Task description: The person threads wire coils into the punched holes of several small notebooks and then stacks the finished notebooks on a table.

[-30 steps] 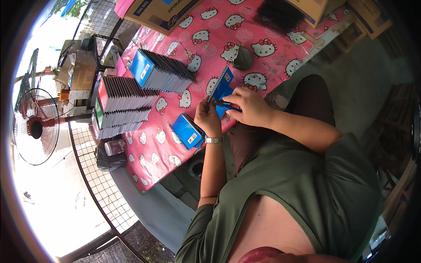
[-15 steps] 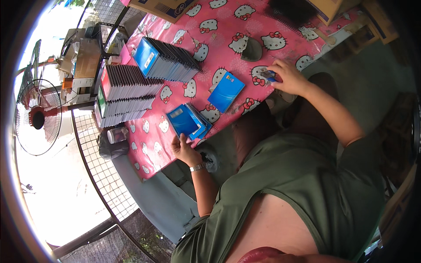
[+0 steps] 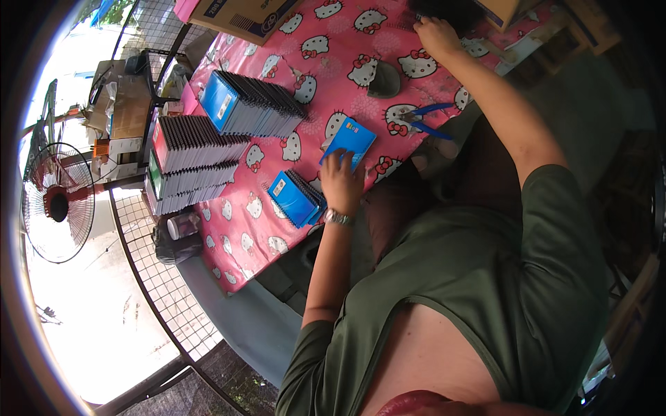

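Observation:
My left hand (image 3: 341,182) lies with its fingers spread on the lower part of a single blue notebook (image 3: 355,137) near the table edge. My right hand (image 3: 436,38) is stretched to the far side, its fingers curled at the edge of a blurred black bundle (image 3: 454,12); what they pinch, if anything, cannot be made out. Between the two, pliers with blue handles (image 3: 427,119) rest on the table with their handles apart. Left of my left hand sits a small stack of blue spiral notebooks (image 3: 295,197).
Tall stacks of spiral notebooks, blue (image 3: 246,104) and red and green (image 3: 191,149), stand at the left. A dark grey cup-like object (image 3: 383,80) is on the pink patterned tablecloth (image 3: 260,229). Cardboard boxes (image 3: 239,17) line the far edge. A fan (image 3: 59,201) stands far left.
My right hand has let go of the pliers and moved away to the black bundle. My left hand has gone from the small stack to the single blue notebook.

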Tool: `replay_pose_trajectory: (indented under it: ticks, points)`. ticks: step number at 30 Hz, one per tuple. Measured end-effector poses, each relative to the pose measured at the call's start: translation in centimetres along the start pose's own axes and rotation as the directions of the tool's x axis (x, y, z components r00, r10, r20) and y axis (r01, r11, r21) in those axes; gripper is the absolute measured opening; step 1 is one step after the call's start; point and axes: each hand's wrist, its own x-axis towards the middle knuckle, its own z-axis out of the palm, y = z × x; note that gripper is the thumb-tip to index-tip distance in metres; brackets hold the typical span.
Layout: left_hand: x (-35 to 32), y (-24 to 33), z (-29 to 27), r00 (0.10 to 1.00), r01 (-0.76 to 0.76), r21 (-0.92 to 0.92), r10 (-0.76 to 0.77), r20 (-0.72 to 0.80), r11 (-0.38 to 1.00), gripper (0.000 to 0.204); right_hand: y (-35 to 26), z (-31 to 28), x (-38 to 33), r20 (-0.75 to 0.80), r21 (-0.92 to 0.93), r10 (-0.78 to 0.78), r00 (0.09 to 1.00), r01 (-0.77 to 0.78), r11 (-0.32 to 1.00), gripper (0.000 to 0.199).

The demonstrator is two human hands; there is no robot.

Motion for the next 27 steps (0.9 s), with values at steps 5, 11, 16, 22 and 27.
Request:
replay_pose_trajectory:
  ticks: [5, 11, 16, 22, 27]
  points:
    - [0.7, -0.4, 0.2, 0.962, 0.014, 0.105, -0.042, 0.269, 0.994, 0.028, -1.6, -5.6, 0.4, -0.038, 0.458, 0.066, 0.997, -0.041, 0.888, 0.020]
    - [2.3, -1.6, -3.6, 0.975, 0.101, -0.157, -0.067, 0.213, 0.982, 0.020, -9.0, -9.7, -5.6, 0.029, 0.879, -0.271, 0.962, 0.105, 0.466, 0.032]
    - [2.4, -1.6, -1.3, 1.000, 0.002, 0.066, -0.002, -0.005, 0.998, 0.021, -14.2, -8.7, -9.0, 0.047, 0.859, -0.220, 0.974, 0.073, 0.506, 0.019]
    - [1.8, -1.3, -0.7, 0.999, 0.012, 0.115, -0.007, -0.048, 0.993, 0.020, -14.8, -9.6, -8.9, -0.006, 0.879, -0.244, 0.970, 0.122, 0.460, 0.012]
    - [1.5, -1.0, -0.6, 0.997, 0.003, 0.121, 0.006, -0.073, 0.993, 0.018, -13.7, -9.5, -7.6, 0.077, 0.968, -0.498, 0.864, 0.054, 0.243, 0.015]
